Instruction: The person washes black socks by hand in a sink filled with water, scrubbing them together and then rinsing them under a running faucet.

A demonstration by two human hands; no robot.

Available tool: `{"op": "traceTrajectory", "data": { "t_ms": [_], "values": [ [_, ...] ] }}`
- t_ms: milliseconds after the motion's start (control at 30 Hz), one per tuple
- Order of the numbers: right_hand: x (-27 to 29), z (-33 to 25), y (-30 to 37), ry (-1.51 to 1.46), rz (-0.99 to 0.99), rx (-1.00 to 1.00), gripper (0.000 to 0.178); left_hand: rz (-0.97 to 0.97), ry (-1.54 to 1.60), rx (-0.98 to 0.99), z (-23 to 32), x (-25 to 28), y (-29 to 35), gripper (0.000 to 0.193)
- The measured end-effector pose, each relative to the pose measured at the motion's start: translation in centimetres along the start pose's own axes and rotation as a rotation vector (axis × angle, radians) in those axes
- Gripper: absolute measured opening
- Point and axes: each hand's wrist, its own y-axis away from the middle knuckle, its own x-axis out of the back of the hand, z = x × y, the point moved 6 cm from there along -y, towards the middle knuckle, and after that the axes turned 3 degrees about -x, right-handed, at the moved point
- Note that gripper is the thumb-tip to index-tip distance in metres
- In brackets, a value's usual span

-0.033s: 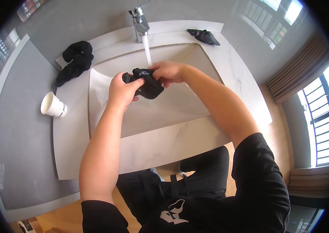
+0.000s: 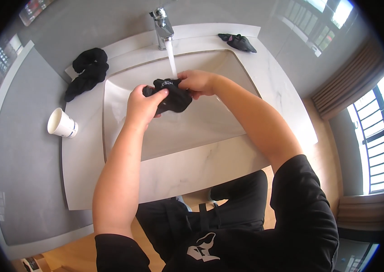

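Observation:
Both my hands hold a black sock point(image 2: 176, 100) with a small pale mark near its upper edge, over the white sink point(image 2: 173, 136). My left hand point(image 2: 143, 105) is closed on its left side, the thumb lying on top of the cloth. The fingers of my right hand point(image 2: 197, 84) pinch the upper right edge, close to the stream of water point(image 2: 171, 59). That water runs from the chrome faucet point(image 2: 162, 28) and comes down just behind the sock. Folds of cloth hide some fingertips.
Crumpled black cloth point(image 2: 85, 75), seemingly socks, lies on the counter's left back corner. A white paper cup point(image 2: 62, 123) lies tilted at the left edge. Another small dark piece of cloth point(image 2: 239, 43) rests at the back right. The marble-patterned counter point(image 2: 205, 164) surrounds the sink.
The sock's lower end has risen slightly and its folds have shifted. My right hand has moved up a little, while my left hand stays nearly in place.

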Motion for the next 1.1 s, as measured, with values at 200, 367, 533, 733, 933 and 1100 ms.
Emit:
{"op": "traceTrajectory", "data": {
  "t_ms": [200, 367, 533, 733, 933, 1100],
  "values": [
    [2.2, 2.2, 0.7, 0.733, 0.540, 0.028, 0.093, 0.115, -0.095, 0.126, -1.5, 1.0, -0.4, 0.069],
    [-2.6, 3.9, -0.3, 1.089, 0.248, -0.027, 0.112, 0.055, -0.114, 0.057, -1.7, 0.8, -0.8, 0.059],
    [-4.6, 2.8, -1.5, 1.208, 0.268, -0.102, 0.103, 0.133, -0.186, -0.134, -3.1, 1.7, -2.3, 0.050],
    [-1.2, 3.1, -2.6, 1.044, 0.249, 0.023, 0.056, 0.205, -0.301, -0.188, -1.8, 0.9, -2.3, 0.039],
    [-3.8, -5.0, 0.7, 1.270, 0.052, -0.061, 0.037, -0.170, -0.536, 0.117, -1.2, -0.4, -0.7, 0.037],
    [-6.1, -17.7, -3.0, 1.233, 0.356, 0.156, 0.046, -0.351, -0.701, 0.106, -2.6, -1.9, 0.3, 0.031]
  ]
}}
